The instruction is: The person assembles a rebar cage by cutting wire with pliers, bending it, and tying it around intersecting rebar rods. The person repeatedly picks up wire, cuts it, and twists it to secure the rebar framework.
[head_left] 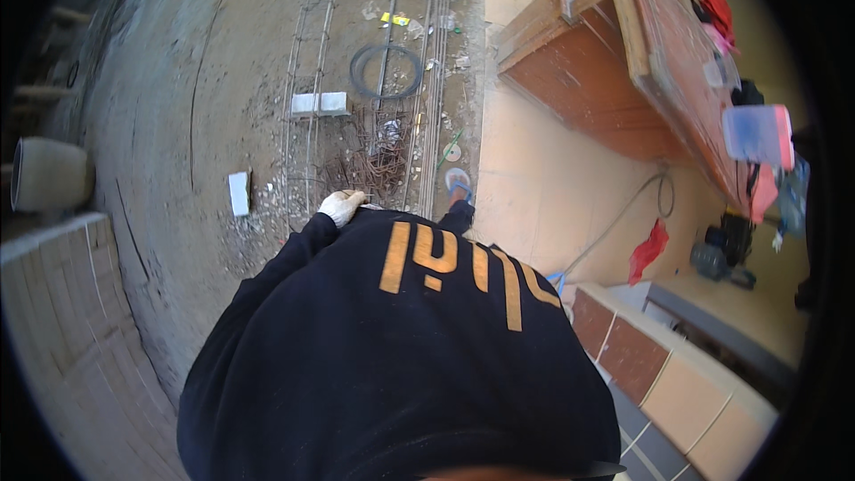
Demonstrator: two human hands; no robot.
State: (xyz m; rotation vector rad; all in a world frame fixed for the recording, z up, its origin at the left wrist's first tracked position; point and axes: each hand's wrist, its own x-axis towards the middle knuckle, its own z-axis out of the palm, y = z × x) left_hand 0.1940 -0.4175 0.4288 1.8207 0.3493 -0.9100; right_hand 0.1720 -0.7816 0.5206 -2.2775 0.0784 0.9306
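Observation:
My left hand (342,207), in a whitish work glove, reaches forward past the front of my black shirt (401,347). Its fingers look curled together, but whatever they may hold is hidden. Just ahead of it lies a tangle of short, rusty bent wire pieces (374,160) on the dirt. Long thin steel rods (427,80), and narrow frames of rods with cross ties (313,80), run away from me beside it. My right hand is hidden behind my body.
A pale block (319,105) and a coil of dark wire (386,71) lie among the rods. Another block (239,193) rests to the left. Stacked blocks (80,294) stand lower left, a concrete ring (52,175) behind them. At right, a brown wooden furniture piece (588,80) occupies the tiled floor.

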